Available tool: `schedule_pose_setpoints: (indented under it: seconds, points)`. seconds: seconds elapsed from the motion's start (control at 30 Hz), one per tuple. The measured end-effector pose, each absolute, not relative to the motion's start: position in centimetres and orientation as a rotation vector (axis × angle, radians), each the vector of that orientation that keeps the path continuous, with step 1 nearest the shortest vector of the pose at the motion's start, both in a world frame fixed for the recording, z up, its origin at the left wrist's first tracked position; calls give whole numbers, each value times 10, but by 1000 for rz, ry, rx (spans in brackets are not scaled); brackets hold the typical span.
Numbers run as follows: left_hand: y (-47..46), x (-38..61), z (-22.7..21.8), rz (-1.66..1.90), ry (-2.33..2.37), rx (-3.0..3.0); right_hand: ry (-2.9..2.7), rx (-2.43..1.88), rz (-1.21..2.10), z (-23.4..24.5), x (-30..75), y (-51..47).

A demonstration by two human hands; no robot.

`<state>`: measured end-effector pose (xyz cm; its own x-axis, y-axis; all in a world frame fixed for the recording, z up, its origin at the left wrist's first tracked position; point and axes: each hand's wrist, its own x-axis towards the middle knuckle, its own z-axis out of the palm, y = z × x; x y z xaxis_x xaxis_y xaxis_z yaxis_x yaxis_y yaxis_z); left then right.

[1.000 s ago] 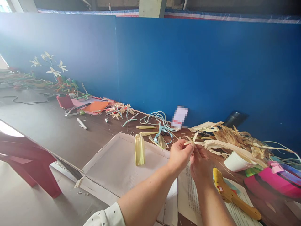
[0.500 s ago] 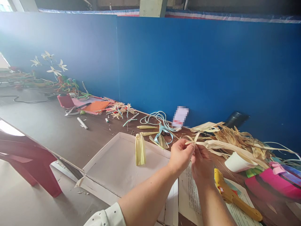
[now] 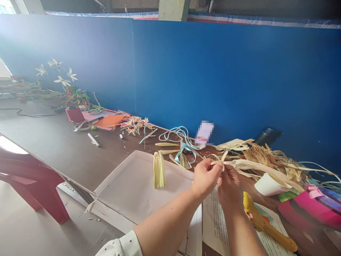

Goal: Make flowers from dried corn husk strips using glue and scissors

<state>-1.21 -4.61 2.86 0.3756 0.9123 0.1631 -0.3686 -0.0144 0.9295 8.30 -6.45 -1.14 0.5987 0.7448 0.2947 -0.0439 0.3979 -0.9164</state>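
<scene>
Two hands meet right of centre in the lower half of the frame, with a pale strip [image 3: 224, 156] at their fingertips. The left hand [image 3: 204, 179] pinches it between thumb and fingers, its ends sticking up and out above the grip. The right hand [image 3: 230, 185] sits close against the left, fingers bent in; its fingertips are partly hidden, so I cannot tell whether it grips the strip too. A dotted sleeve [image 3: 121, 245] shows on the left arm at bottom centre.

Left of the hands, a white tray [image 3: 125, 195] fills the lower middle, and a yellow husk [image 3: 159, 172] overlaps its far wall. Under the forearms is a printed page [image 3: 211, 222]. A yellow glue gun [image 3: 257, 217] lies at lower right, just beside the right forearm. Further right come a tilted white cup [image 3: 270, 185], a heap of dry husks [image 3: 271, 156] behind it and a pink bag [image 3: 310, 209] at the edge.

Pale cord [image 3: 181, 129] and blue ribbon [image 3: 177, 156] lie near the centre, and a white marker [image 3: 93, 139] is on the table [image 3: 71, 142] at left. White flowers [image 3: 61, 81] rise at upper left before the blue board [image 3: 226, 78].
</scene>
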Motion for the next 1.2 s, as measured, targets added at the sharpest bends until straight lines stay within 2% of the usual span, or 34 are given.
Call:
schedule_pose_setpoints:
  seconds: [0.4,0.8,1.2]
  points:
    - [-46,-9,25,1195,768,1232,-665,-916,760,1,82,-66]
    - [-29,-5,15,1099,553,1209,-761,-765,983,2,90,-67]
    - [-29,-7,19,1083,474,1161,-827,-819,935,0,94,-69]
